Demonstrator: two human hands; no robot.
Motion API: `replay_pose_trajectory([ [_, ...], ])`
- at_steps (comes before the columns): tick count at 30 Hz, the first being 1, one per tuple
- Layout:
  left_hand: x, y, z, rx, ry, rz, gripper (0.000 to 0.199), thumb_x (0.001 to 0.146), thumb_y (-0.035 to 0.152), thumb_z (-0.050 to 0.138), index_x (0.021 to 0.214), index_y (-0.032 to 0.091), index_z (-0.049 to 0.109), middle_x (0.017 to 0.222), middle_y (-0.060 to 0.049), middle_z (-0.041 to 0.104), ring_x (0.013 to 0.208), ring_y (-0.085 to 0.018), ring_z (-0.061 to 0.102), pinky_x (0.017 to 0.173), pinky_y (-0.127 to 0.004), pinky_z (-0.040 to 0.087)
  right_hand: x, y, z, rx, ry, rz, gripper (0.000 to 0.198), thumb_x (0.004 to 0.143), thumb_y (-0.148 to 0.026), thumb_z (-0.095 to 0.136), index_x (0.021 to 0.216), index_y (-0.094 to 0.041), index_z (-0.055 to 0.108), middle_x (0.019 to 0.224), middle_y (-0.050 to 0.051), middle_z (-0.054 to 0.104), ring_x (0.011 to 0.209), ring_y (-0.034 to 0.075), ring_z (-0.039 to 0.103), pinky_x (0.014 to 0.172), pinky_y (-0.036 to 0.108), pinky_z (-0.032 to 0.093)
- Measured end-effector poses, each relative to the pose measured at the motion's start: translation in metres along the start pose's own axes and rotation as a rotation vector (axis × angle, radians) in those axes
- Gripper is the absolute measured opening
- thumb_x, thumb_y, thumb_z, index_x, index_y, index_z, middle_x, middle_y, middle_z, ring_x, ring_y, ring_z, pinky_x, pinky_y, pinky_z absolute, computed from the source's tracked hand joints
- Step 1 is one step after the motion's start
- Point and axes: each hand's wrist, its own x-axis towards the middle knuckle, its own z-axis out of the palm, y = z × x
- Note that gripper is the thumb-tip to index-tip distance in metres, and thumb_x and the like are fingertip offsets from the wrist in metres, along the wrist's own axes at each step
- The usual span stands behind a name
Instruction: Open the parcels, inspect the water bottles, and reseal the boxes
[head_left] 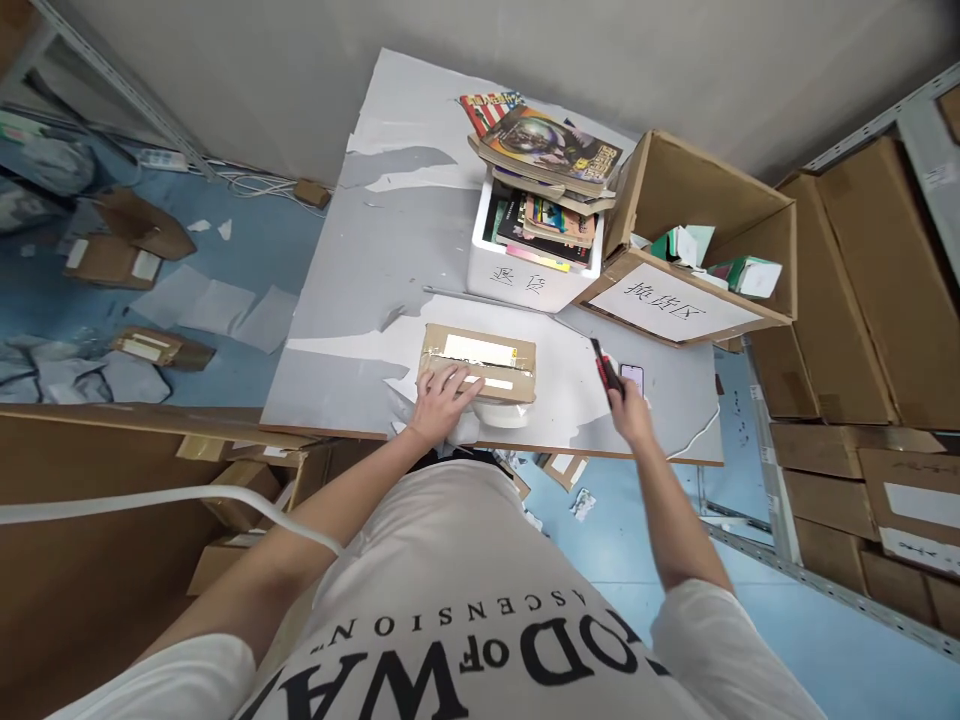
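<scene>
A taped brown cardboard box [523, 375] with white labels lies near the table's front edge. Along its top runs a dark line under shiny clear tape. My left hand [444, 402] rests on the box's near left part, fingers spread over the top. Partly under the box's near side shows a white rounded thing [504, 414], whose kind I cannot make out. To the right of the box, my right hand [631, 412] grips a red and black utility knife [604, 370], apart from the box. Beside the knife lies a phone [633, 378] with its screen lit.
A white bin [529, 275] piled with books [551, 150] stands at the table's back, beside an open carton [675, 305] holding small green-and-white boxes. Stacked cartons [832, 300] fill a right-hand shelf. A large carton [112, 480] stands at left; a white cable [165, 496] crosses my left arm.
</scene>
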Motion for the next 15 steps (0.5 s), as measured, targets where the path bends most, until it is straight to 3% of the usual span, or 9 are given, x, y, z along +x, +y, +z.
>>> replay_pose_trajectory([
  [2, -0.001, 0.0, -0.003, 0.008, -0.014, 0.014, 0.048, 0.088, 0.015, 0.045, 0.129, 0.037, 0.054, 0.135, -0.008, 0.056, 0.127, -0.029, 0.045, 0.102, -0.053, 0.025, 0.003, -0.003, 0.057, 0.293, -0.01, 0.239, 0.047, 0.088, -0.031, 0.038, 0.126, -0.008, 0.051, 0.116, 0.018, 0.063, 0.101, 0.024, 0.059, 0.086, 0.035, 0.047],
  [4, -0.001, 0.001, -0.007, 0.019, -0.039, 0.026, 0.047, 0.088, 0.017, 0.047, 0.13, 0.036, 0.054, 0.136, -0.009, 0.054, 0.128, -0.029, 0.044, 0.103, -0.053, 0.024, 0.002, -0.01, 0.103, 0.37, -0.031, 0.303, 0.045, 0.085, -0.03, 0.039, 0.12, -0.007, 0.056, 0.114, 0.016, 0.065, 0.1, 0.023, 0.06, 0.088, 0.034, 0.047],
  [6, 0.001, 0.001, -0.012, 0.028, -0.065, 0.032, 0.049, 0.087, 0.016, 0.047, 0.132, 0.034, 0.052, 0.139, -0.009, 0.052, 0.13, -0.03, 0.042, 0.104, -0.053, 0.024, -0.001, -0.014, 0.131, 0.397, -0.03, 0.342, 0.045, 0.084, -0.029, 0.04, 0.118, -0.007, 0.057, 0.112, 0.016, 0.065, 0.1, 0.023, 0.06, 0.09, 0.036, 0.046],
  [9, 0.002, 0.002, -0.02, 0.01, -0.105, 0.047, 0.052, 0.086, 0.014, 0.045, 0.136, 0.029, 0.049, 0.142, -0.01, 0.048, 0.134, -0.029, 0.039, 0.107, -0.053, 0.023, -0.005, -0.013, 0.143, 0.424, 0.018, 0.401, 0.05, 0.082, -0.03, 0.042, 0.124, -0.005, 0.054, 0.118, 0.02, 0.06, 0.109, 0.027, 0.056, 0.098, 0.042, 0.041],
  [12, -0.002, -0.002, -0.03, -0.071, -0.141, 0.078, 0.053, 0.086, 0.011, 0.04, 0.137, 0.023, 0.047, 0.143, -0.012, 0.046, 0.137, -0.026, 0.035, 0.11, -0.051, 0.024, -0.002, -0.015, 0.135, 0.441, 0.107, 0.434, 0.065, 0.084, -0.037, 0.043, 0.139, -0.003, 0.038, 0.137, 0.025, 0.044, 0.127, 0.031, 0.042, 0.106, 0.047, 0.032],
  [15, -0.012, -0.016, -0.039, -0.206, -0.076, 0.024, 0.045, 0.09, 0.018, 0.04, 0.134, 0.02, 0.05, 0.144, -0.012, 0.046, 0.139, -0.025, 0.032, 0.113, -0.049, 0.023, 0.004, -0.035, 0.121, 0.637, 0.072, 0.331, 0.07, 0.089, -0.052, 0.036, 0.146, -0.013, 0.028, 0.145, 0.018, 0.038, 0.129, 0.026, 0.041, 0.104, 0.043, 0.037],
])
